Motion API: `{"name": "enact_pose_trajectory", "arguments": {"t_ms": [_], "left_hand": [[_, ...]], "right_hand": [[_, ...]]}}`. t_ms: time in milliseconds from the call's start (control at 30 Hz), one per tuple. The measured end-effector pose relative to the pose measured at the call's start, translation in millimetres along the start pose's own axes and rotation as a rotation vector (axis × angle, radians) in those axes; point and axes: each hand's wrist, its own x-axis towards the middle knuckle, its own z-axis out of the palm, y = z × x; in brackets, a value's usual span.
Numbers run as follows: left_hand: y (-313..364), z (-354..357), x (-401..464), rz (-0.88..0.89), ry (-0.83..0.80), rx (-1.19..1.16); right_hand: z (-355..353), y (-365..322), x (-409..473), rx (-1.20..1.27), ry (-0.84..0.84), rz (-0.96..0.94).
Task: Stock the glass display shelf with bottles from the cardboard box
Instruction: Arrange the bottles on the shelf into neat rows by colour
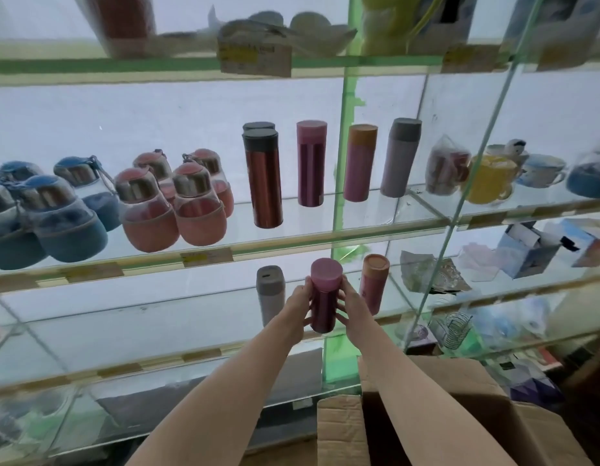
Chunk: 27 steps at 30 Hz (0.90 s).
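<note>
Low in the centre of the frame, the left hand and right hand each hold a grip around a pink-capped bottle, upright before the glass shelf, between a grey bottle and an orange-capped bottle. The cardboard box sits at lower right.

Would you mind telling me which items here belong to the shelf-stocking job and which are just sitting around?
Job: purple bottle held by left hand and right hand; cardboard box; glass shelf.
Lying about: yellow mug; wire rack.
</note>
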Motion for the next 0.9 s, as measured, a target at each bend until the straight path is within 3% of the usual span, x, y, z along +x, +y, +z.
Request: {"name": "enact_pose_trajectory", "arguments": {"t_ms": [467, 667, 900], "left_hand": [[50.0, 3.3, -122.2, 0.263, -0.062, 0.008], [88.6, 5.8, -131.1, 0.330, -0.126, 0.049], [153.7, 30.7, -118.3, 0.497, -0.048, -0.018]], "right_hand": [[26.4, -68.7, -124.1, 0.113, 0.039, -0.174], [38.1, -108.3, -134.5, 0.186, 0.010, -0.233], [54.3, -175.9, -105.2, 0.274, -0.065, -0.331]]}}
